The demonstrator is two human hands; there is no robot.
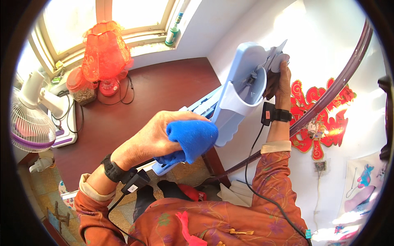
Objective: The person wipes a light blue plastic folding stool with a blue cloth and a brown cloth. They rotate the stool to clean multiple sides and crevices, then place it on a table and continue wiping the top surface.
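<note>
My left hand (152, 133) is closed around a bright blue cloth (193, 137), held in front of a light blue plastic piece (242, 100). That piece has a flat panel, a cup-like pocket and long rails running down behind the cloth; I cannot make out its exact kind. Whether the cloth touches it is hard to see. At the upper right, my right hand (283, 78) grips the far end of the plastic piece, near grey flaps (279, 62). Its fingers are partly hidden behind the piece. The piece is tilted and raised above the floor.
A dark red table (164, 86) bears a red lamp (102, 57), a lidded jar (81, 88) and a white fan (33, 117). A green bottle (172, 35) stands on the windowsill. A purplish curved rail (324, 96) crosses the right. Cables hang from both wrist straps.
</note>
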